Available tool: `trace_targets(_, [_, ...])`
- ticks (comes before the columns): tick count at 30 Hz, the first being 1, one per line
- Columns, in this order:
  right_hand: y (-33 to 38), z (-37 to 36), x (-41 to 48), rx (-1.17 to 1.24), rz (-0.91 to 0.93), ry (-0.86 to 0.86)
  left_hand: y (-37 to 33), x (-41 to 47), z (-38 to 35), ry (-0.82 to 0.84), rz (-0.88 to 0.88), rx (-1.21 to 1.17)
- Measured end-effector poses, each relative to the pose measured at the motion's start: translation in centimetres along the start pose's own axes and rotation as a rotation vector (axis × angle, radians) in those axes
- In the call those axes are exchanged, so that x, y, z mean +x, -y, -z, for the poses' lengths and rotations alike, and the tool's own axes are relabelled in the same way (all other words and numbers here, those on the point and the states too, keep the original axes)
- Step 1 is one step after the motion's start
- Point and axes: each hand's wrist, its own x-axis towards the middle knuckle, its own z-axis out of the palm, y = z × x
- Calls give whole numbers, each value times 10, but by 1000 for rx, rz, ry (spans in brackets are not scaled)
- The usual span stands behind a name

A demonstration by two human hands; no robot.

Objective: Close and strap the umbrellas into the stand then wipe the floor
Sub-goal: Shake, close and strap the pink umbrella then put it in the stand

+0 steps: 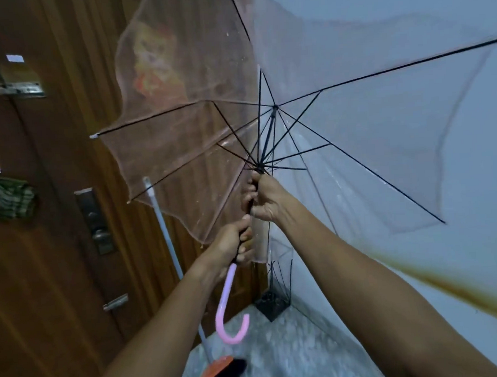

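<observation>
Open clear-plastic umbrella (352, 102) with black ribs and pink hooked handle (228, 310): left hand (233, 242) is clenching the shaft, steadying it. Right hand (266, 200), just above, is grasping the runner (259, 169), likely for closing.

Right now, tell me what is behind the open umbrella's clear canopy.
Through the canopy show the brown door, a blurred red-orange picture on it, and the pale wall at right. The picture's detail cannot be made out.
</observation>
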Motion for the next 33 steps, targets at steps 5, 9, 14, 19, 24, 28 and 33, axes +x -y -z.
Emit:
trace_targets(5, [41,21,62,2,104,-37,-17,67,-22,-103,-22,5])
trace_targets(9, [70,29,98,-104,174,-111,2,70,-13,-33,-39,132])
trace_targets(14, [75,14,125,-151,176,-166,6,73,-7,-185,-164,160])
trace_targets(19, [53,-1,123,-289,175,-232,-20,72,-2,-282,-94,89])
trace_targets(24, [5,-16,112,-335,73,-132,-32,103,16,-413,-79,27])
trace_targets(28, [-15,-26,99,-329,47,-99,-43,110,22,-464,-106,-51])
trace_targets(33, [-25,-26,89,-344,42,-94,-38,100,33,-443,-93,51])
